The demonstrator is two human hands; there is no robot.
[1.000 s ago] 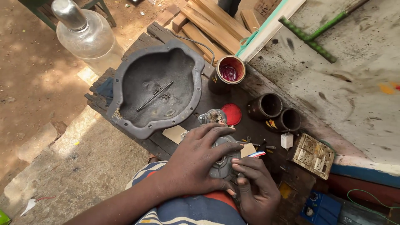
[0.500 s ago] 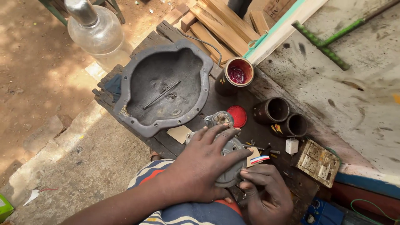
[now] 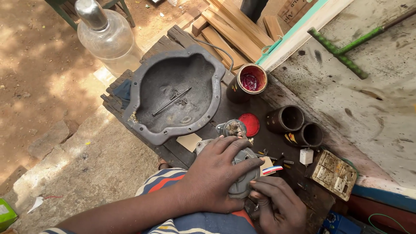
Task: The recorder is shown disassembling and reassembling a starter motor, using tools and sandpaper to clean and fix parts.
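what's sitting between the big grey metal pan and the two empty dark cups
In the head view, a flat red lid lies on the dark wooden bench between the grey pan and the two cups.

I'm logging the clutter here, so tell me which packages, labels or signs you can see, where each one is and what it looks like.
Cardboard box: top edge, behind the planks; brown, dark print.
Green carton: bottom left corner on the ground; small, mostly cut off.
Tin: on the bench right of the grey pan; round, open, dark label, red inside.
Striped label: by the left hand; red, white, blue.
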